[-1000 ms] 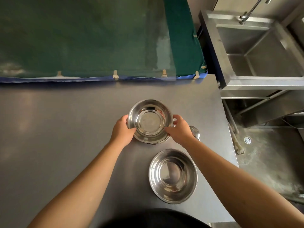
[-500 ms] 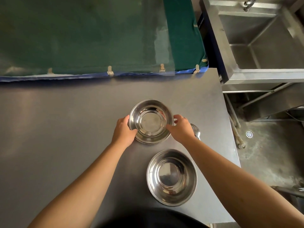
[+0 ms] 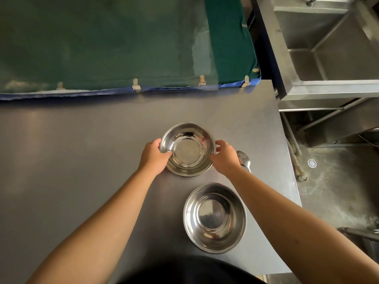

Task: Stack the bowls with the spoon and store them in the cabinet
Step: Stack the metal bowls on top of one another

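A small steel bowl (image 3: 187,149) sits nested on another bowl whose rim shows beneath it on the grey counter (image 3: 82,160). My left hand (image 3: 153,155) grips its left rim and my right hand (image 3: 224,157) grips its right rim. A larger steel bowl (image 3: 215,218) rests alone nearer to me, under my right forearm's left side. A metal spoon (image 3: 244,159) lies on the counter just right of my right hand, partly hidden by it.
A green cloth-covered surface (image 3: 112,44) clipped with pegs borders the counter's far edge. A steel sink (image 3: 328,44) stands at the right, beyond the counter's right edge. Below it is a concrete floor with a drain (image 3: 312,163).
The view has shifted slightly. Both hands stay on the small bowl's rim, and the bowl sits a little lower onto the one beneath.
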The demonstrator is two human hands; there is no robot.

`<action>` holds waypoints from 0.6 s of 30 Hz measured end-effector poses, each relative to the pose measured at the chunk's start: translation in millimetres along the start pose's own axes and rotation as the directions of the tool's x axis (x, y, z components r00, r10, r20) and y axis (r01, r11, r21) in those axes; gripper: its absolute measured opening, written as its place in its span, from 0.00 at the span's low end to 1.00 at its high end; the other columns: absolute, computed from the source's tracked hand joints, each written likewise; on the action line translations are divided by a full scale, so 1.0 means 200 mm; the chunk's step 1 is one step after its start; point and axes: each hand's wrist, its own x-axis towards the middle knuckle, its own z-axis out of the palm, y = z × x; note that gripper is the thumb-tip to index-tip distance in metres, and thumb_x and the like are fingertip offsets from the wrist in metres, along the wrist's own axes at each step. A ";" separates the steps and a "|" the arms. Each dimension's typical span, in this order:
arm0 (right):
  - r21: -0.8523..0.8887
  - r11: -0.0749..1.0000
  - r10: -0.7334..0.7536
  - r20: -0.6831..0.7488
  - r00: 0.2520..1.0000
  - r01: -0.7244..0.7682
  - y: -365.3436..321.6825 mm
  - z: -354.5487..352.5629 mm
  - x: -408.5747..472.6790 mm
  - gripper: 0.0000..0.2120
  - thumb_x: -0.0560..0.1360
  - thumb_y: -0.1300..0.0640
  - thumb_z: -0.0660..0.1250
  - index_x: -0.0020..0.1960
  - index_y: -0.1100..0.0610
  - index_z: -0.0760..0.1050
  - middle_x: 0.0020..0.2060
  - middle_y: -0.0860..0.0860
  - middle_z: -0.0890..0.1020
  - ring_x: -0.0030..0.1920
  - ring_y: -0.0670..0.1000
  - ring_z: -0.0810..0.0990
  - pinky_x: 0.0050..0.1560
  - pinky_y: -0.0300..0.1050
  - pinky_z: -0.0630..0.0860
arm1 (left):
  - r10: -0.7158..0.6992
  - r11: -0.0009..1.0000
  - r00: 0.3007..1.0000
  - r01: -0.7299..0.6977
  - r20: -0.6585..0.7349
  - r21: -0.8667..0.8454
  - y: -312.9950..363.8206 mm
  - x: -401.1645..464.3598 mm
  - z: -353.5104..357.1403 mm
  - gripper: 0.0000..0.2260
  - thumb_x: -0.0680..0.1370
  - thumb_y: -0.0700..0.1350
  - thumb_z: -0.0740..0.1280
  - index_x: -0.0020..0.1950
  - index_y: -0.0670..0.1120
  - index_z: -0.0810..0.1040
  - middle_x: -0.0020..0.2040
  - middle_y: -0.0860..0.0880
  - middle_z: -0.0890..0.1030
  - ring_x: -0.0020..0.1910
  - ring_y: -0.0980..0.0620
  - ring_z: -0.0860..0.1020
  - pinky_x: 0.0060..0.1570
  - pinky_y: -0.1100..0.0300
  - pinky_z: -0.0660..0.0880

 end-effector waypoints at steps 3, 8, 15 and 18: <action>0.020 1.000 -0.002 0.002 1.000 0.002 0.00 -0.02 -0.03 0.22 0.78 0.61 0.67 0.72 0.56 0.70 0.59 0.55 0.82 0.50 0.56 0.82 0.45 0.49 0.83 | 0.010 1.000 1.000 -0.010 0.003 -0.011 0.00 -0.02 -0.02 0.05 0.72 0.41 0.71 0.47 0.48 0.81 0.42 0.50 0.84 0.43 0.46 0.82 0.42 0.56 0.76; 0.059 0.998 -0.034 -0.034 0.999 0.036 0.00 -0.05 -0.11 0.23 0.77 0.63 0.69 0.70 0.56 0.72 0.56 0.54 0.83 0.49 0.56 0.83 0.48 0.53 0.84 | 0.050 0.998 0.999 -0.051 -0.005 -0.048 0.02 -0.11 -0.05 0.09 0.73 0.42 0.71 0.51 0.50 0.82 0.44 0.54 0.84 0.43 0.49 0.82 0.44 0.57 0.77; 0.119 0.989 -0.068 -0.121 0.990 0.082 0.04 -0.14 -0.31 0.20 0.75 0.60 0.70 0.67 0.54 0.75 0.47 0.47 0.80 0.45 0.54 0.83 0.49 0.53 0.83 | 0.132 0.988 0.991 -0.132 -0.003 -0.085 0.05 -0.28 -0.09 0.09 0.74 0.45 0.70 0.53 0.53 0.82 0.47 0.55 0.84 0.44 0.51 0.83 0.46 0.54 0.79; 0.135 0.986 -0.077 -0.154 0.985 0.099 0.09 -0.17 -0.42 0.20 0.74 0.60 0.71 0.66 0.53 0.76 0.47 0.47 0.81 0.45 0.54 0.83 0.50 0.56 0.82 | 0.157 0.983 0.988 -0.156 0.008 -0.100 0.05 -0.37 -0.09 0.12 0.74 0.47 0.70 0.57 0.53 0.81 0.50 0.56 0.84 0.45 0.50 0.83 0.48 0.53 0.80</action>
